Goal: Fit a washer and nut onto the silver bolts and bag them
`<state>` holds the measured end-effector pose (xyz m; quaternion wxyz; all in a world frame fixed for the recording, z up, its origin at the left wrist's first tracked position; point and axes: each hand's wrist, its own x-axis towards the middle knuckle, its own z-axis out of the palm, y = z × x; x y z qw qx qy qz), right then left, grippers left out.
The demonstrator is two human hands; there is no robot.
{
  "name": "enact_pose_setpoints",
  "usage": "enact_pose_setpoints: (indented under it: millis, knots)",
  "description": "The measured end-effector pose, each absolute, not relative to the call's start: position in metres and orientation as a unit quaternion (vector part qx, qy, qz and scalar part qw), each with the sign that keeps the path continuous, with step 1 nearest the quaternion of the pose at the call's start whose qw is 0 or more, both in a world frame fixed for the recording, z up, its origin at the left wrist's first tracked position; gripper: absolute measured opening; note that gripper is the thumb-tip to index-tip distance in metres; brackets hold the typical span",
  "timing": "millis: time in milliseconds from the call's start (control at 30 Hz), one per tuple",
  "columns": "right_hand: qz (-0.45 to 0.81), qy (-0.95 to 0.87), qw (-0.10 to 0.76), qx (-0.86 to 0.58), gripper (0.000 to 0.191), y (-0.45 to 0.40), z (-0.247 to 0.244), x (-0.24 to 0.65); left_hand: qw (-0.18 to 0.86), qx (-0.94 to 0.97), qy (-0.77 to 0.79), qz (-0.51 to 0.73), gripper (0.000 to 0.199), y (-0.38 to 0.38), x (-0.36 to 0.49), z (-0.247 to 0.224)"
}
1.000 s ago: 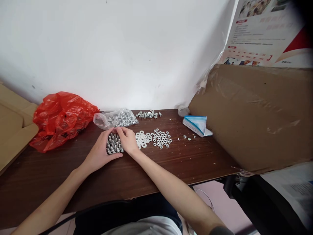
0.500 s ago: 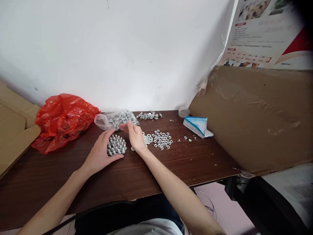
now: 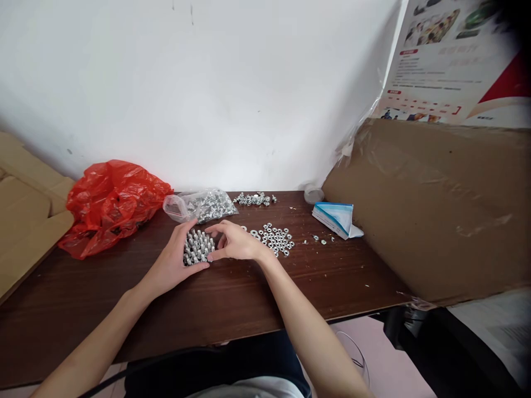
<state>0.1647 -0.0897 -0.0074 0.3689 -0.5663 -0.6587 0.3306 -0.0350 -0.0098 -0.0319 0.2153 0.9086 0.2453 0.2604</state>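
Note:
A tight cluster of silver bolts [image 3: 199, 247] stands upright on the dark brown table. My left hand [image 3: 171, 258] curves along its left side, fingers stretched past the far edge and thumb along the near edge. From the right, my right hand [image 3: 234, 241] reaches in with its thumb at the cluster's lower right corner. The right index finger extends over the far right side while the other fingers curl, partly hidden. Under and beside the right hand lie flat washers [image 3: 255, 234], some covered by it. Several hex nuts [image 3: 279, 238] are spread just right of them.
Behind the bolts lies a clear plastic bag [image 3: 211, 205] of metal parts, beside a loose pile of small hardware [image 3: 255, 199]. A red plastic bag [image 3: 114, 207] and cardboard [image 3: 33, 221] are at left. Rightward are a blue-white packet [image 3: 334, 217] and a large cardboard box [image 3: 435, 210].
My right hand has turned and drawn back toward me, from a flat edge-on pose by the far side to a spread grip shape at the cluster's right. The left hand stays around the bolts.

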Motion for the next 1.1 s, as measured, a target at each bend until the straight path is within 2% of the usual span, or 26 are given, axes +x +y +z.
enact_pose_setpoints:
  millis: [200,467,633,733,833,933,1100]
  knots:
    - [0.3,-0.697,0.327,-0.564,0.08,-0.084,-0.013,0.158,0.211,0.911,0.243,0.257,0.085,-0.008,-0.035,-0.034]
    - [0.307,-0.681,0.333,-0.575,0.064,-0.083,-0.014,0.158,0.21,0.916,0.241,0.242,0.083,-0.01,-0.036,-0.032]
    - [0.305,-0.689,0.333,-0.567,0.064,-0.083,-0.015,0.159,0.195,0.911,0.247,0.266,0.091,-0.01,-0.036,-0.029]
    - [0.317,-0.683,0.34,-0.563,0.065,-0.084,-0.016,0.161,0.184,0.91,0.251,0.272,0.089,-0.009,-0.037,-0.027]
    - [0.327,-0.678,0.356,-0.554,0.065,-0.085,-0.015,0.164,0.179,0.912,0.244,0.278,0.081,-0.008,-0.038,-0.027]
    - [0.349,-0.668,0.363,-0.548,0.058,-0.085,-0.012,0.168,0.173,0.911,0.222,0.302,0.064,-0.007,-0.04,-0.025]
    - [0.347,-0.639,0.394,-0.562,0.028,-0.086,-0.005,0.174,0.153,0.891,0.202,0.378,0.041,-0.007,-0.041,-0.019]
